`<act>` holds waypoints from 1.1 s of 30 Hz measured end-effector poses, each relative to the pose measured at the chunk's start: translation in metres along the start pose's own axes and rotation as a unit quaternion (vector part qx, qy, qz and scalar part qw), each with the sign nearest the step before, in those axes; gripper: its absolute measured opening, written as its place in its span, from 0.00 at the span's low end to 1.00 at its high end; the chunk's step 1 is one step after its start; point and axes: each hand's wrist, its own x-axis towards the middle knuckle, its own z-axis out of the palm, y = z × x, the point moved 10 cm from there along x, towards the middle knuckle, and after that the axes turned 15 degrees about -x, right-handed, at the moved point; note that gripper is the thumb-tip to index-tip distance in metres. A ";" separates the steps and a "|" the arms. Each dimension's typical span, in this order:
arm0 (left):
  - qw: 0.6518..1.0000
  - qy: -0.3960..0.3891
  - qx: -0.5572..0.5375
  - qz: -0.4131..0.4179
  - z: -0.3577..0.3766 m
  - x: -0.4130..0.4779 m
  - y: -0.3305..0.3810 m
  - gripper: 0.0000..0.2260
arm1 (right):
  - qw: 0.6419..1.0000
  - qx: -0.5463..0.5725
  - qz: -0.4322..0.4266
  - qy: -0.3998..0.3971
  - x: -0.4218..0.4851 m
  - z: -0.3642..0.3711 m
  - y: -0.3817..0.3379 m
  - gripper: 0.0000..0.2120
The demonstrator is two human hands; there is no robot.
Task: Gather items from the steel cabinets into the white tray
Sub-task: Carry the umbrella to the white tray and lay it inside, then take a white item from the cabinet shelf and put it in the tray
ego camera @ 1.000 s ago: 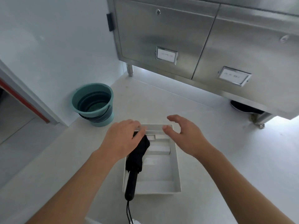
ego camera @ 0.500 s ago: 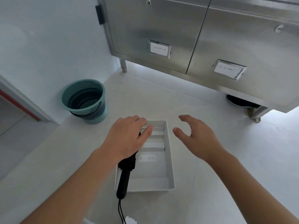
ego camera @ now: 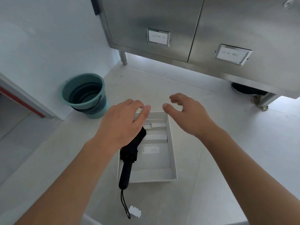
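The white tray [ego camera: 172, 153] sits on the pale floor below the shut steel cabinets [ego camera: 146, 17]. A black folded umbrella [ego camera: 129, 153] lies along the tray's left side, its handle sticking out over the near rim and its strap trailing on the floor. Several white boxes [ego camera: 158, 138] lie inside the tray. My left hand [ego camera: 123, 124] hovers over the umbrella's far end with relaxed fingers, hiding that end. My right hand [ego camera: 188, 114] is spread open above the tray's far right corner, holding nothing.
A teal bucket [ego camera: 84, 95] stands by the wall to the left. Both cabinet doors carry label holders [ego camera: 158, 37]. A dark object [ego camera: 245, 90] and a caster [ego camera: 261, 105] sit under the cabinet at right. A white tag [ego camera: 135, 211] lies at the strap's end.
My right hand has come back in toward the tray's far corner. More of the umbrella shows below my left hand than half a second ago. The umbrella stays in the tray.
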 end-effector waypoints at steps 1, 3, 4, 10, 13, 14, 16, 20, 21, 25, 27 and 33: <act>1.000 0.012 -0.007 -0.001 -0.005 0.000 0.000 0.25 | 1.000 0.005 0.004 0.007 0.001 -0.003 0.001 0.27; 0.999 0.027 -0.021 -0.003 -0.012 0.000 -0.002 0.26 | 1.000 0.018 0.013 0.021 0.000 -0.008 0.000 0.27; 0.999 0.028 -0.030 -0.009 -0.014 -0.001 -0.003 0.25 | 0.999 0.023 0.018 0.025 -0.001 -0.011 -0.001 0.27; 0.993 -0.033 -0.076 -0.081 -0.022 -0.037 0.013 0.18 | 0.996 0.069 0.055 -0.031 -0.053 -0.028 -0.027 0.23; 0.987 -0.082 -0.055 -0.124 -0.053 -0.069 0.037 0.21 | 0.986 0.114 0.101 -0.072 -0.106 -0.057 -0.041 0.24; 0.985 -0.098 -0.050 -0.134 -0.069 -0.077 0.049 0.23 | 0.982 0.124 0.114 -0.084 -0.122 -0.073 -0.047 0.25; 0.981 -0.123 -0.041 -0.144 -0.107 -0.086 0.080 0.26 | 0.976 0.134 0.137 -0.101 -0.148 -0.113 -0.062 0.24; 0.979 -0.137 -0.038 -0.144 -0.198 -0.088 0.158 0.27 | 0.975 0.126 0.142 -0.114 -0.170 -0.219 -0.106 0.25; 0.980 -0.134 -0.040 -0.139 -0.221 -0.087 0.179 0.27 | 0.977 0.120 0.140 -0.110 -0.172 -0.248 -0.118 0.25; 0.985 -0.119 -0.044 -0.114 -0.309 -0.079 0.266 0.24 | 0.982 0.107 0.128 -0.084 -0.177 -0.368 -0.162 0.25; 0.988 -0.111 -0.042 -0.097 -0.350 -0.074 0.306 0.23 | 0.987 0.099 0.114 -0.061 -0.178 -0.425 -0.185 0.25; 0.997 -0.068 0.014 -0.015 -0.467 -0.053 0.414 0.20 | 0.994 0.079 0.071 0.020 -0.186 -0.573 -0.246 0.26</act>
